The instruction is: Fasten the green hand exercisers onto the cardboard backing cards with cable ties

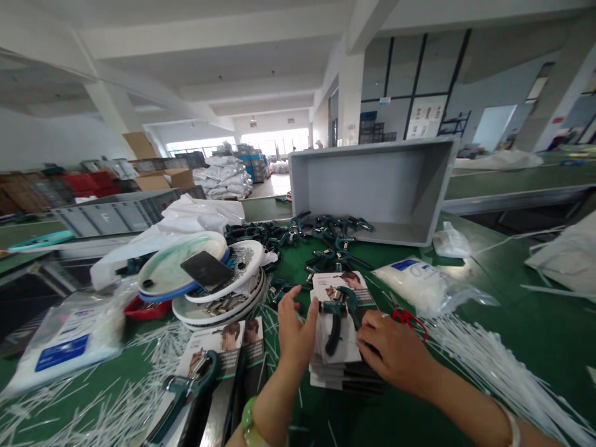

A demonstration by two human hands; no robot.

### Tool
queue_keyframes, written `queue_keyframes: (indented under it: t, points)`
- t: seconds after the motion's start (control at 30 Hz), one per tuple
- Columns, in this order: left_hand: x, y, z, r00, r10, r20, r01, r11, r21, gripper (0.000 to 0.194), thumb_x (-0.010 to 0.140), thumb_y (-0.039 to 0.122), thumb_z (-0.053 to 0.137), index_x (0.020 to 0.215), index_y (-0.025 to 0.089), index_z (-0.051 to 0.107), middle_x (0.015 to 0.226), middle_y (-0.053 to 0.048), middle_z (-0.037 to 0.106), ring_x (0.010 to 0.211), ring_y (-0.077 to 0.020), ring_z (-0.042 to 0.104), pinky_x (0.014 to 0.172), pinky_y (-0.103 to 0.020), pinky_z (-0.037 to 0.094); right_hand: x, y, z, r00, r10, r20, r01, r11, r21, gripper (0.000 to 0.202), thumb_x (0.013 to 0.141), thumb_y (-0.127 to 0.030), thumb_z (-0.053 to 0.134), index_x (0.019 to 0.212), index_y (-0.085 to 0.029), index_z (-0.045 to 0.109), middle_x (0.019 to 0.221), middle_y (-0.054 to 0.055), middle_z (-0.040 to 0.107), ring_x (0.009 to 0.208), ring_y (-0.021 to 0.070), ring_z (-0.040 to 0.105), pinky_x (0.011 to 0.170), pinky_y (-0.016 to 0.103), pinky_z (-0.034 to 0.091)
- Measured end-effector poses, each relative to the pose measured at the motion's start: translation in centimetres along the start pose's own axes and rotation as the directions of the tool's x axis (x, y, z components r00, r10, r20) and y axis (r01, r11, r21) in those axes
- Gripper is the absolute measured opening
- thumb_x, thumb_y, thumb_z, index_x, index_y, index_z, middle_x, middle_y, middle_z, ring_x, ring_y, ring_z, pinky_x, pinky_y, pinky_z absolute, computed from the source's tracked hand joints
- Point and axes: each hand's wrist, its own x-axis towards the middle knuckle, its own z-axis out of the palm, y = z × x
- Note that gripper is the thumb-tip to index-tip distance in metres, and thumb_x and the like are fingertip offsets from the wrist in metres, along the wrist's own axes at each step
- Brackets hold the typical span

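A dark green hand tool [334, 323] lies on the top card of a stack of printed cards [328, 375]. My left hand [297, 326] is at the left edge of the stack, fingers apart and nothing in it. On the right side, my right hand [388, 347] has its fingers bent against the tool's right handle and the card edge; its fingertips are partly hidden. Another tool [198, 385] rests on cards [218, 341] at the lower left. Red-handled scissors [410, 320] lie just beyond my right hand.
A grey crate [365, 186] lies on its side behind many loose tools [326, 239]. Stacked round trays [233, 307] with small metal parts stand left. White ties [503, 366] and plastic bags [419, 279] lie right; more ties [112, 397] lie left.
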Motion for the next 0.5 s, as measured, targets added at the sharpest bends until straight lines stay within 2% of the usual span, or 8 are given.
queue_keyframes:
  t: [0.03,0.1,0.17,0.2,0.3,0.37,0.43,0.5]
  points:
    - [-0.5,-0.7,-0.2,0.995,-0.096,0.040,0.100,0.989,-0.106,0.048,0.077,0.044,0.054,0.115,0.017,0.047,0.109,-0.013,0.056,0.091,-0.0196,0.058,0.080,-0.036,0.047,0.1,-0.3,0.3,1.000,-0.019,-0.023,0.018,0.999,-0.033,0.019,0.082,-0.021,0.046,0.075,-0.018,0.063,0.083,0.008,0.057,0.076,0.0186,0.054,0.063,0.028,0.040]
    - [-1.6,-1.9,-0.3,0.956,-0.229,0.184,0.276,0.913,-0.299,0.048,0.073,0.046,0.059,0.107,0.014,0.048,0.095,-0.011,0.063,0.079,-0.0168,0.061,0.071,-0.031,0.050,0.6,-0.9,0.8,0.996,-0.060,-0.072,0.055,0.997,-0.062,0.020,0.084,-0.019,0.044,0.075,-0.018,0.062,0.080,0.007,0.058,0.076,0.0187,0.054,0.063,0.028,0.039]
    - [-2.3,-2.6,0.0,0.932,-0.238,0.273,0.337,0.844,-0.417,0.041,0.069,0.044,0.063,0.095,0.013,0.053,0.083,-0.008,0.066,0.074,-0.0159,0.063,0.068,-0.028,0.050,1.4,-1.4,1.4,0.989,-0.075,-0.125,0.073,0.997,-0.014,0.018,0.085,-0.020,0.045,0.078,-0.018,0.061,0.081,0.007,0.060,0.076,0.0183,0.056,0.064,0.027,0.040]
    - [-2.6,-2.8,0.1,0.936,-0.219,0.275,0.326,0.834,-0.445,0.036,0.068,0.042,0.065,0.089,0.013,0.056,0.080,-0.007,0.067,0.072,-0.0158,0.064,0.067,-0.027,0.051,1.8,-1.5,1.7,0.986,-0.060,-0.152,0.066,0.997,0.034,0.016,0.085,-0.021,0.046,0.080,-0.018,0.061,0.081,0.006,0.062,0.077,0.0180,0.056,0.065,0.027,0.041]
    - [-2.8,-2.8,0.3,0.973,-0.113,0.200,0.187,0.895,-0.405,0.024,0.073,0.035,0.062,0.084,0.014,0.062,0.080,-0.006,0.069,0.074,-0.0163,0.065,0.068,-0.027,0.052,2.6,-1.7,2.6,0.979,0.057,-0.194,-0.018,0.981,0.195,0.012,0.085,-0.026,0.050,0.084,-0.020,0.061,0.081,0.004,0.064,0.076,0.0174,0.059,0.066,0.027,0.043]
    - [-2.8,-2.7,0.2,0.991,0.037,0.127,0.000,0.959,-0.284,0.017,0.077,0.028,0.058,0.088,0.016,0.065,0.085,-0.006,0.070,0.078,-0.0161,0.065,0.072,-0.027,0.051,2.9,-1.7,3.1,0.971,0.130,-0.202,-0.074,0.962,0.262,0.011,0.084,-0.027,0.052,0.084,-0.021,0.061,0.078,0.002,0.064,0.073,0.0169,0.059,0.064,0.027,0.044]
    - [-2.6,-2.5,0.0,0.965,0.239,0.104,-0.226,0.966,-0.126,0.016,0.080,0.022,0.054,0.091,0.019,0.066,0.085,-0.005,0.070,0.080,-0.0147,0.064,0.074,-0.026,0.050,2.8,-1.7,3.6,0.960,0.167,-0.224,-0.097,0.951,0.294,0.012,0.085,-0.027,0.052,0.085,-0.021,0.062,0.078,0.002,0.065,0.073,0.0169,0.060,0.064,0.028,0.044]
    - [-2.5,-2.4,-0.3,0.910,0.390,0.140,-0.394,0.919,0.001,0.020,0.082,0.017,0.050,0.093,0.020,0.066,0.083,-0.004,0.069,0.077,-0.0135,0.063,0.072,-0.024,0.050,2.7,-1.6,3.9,0.950,0.173,-0.259,-0.090,0.948,0.304,0.014,0.086,-0.027,0.050,0.088,-0.021,0.063,0.081,0.003,0.066,0.075,0.0172,0.060,0.067,0.028,0.045]
